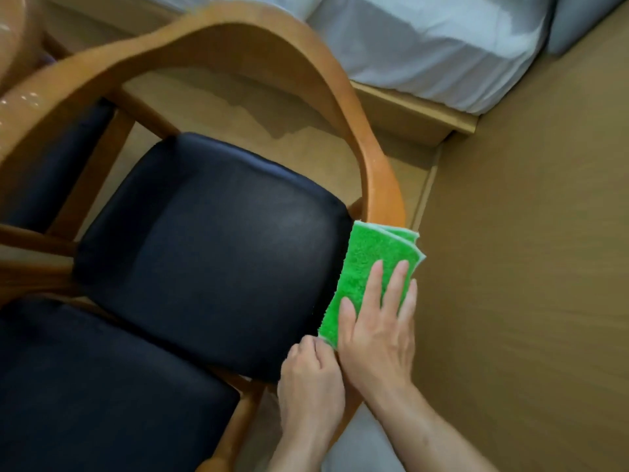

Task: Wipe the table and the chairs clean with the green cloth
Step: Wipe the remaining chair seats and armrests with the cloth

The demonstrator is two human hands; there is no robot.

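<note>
A folded green cloth (366,264) lies over the near end of a wooden chair's curved armrest (343,97), beside its dark padded seat (211,247). My right hand (377,328) lies flat on the cloth with fingers spread, pressing it onto the rail. My left hand (311,379) pinches the cloth's near corner with curled fingers. The armrest end under the cloth is hidden. The shiny wooden table (17,39) shows only as an edge at the top left.
A second dark-seated chair (95,390) stands at the lower left, touching the first. A bed with white sheets (425,39) on a low wooden base fills the top right. Tan floor (527,267) spreads to the right.
</note>
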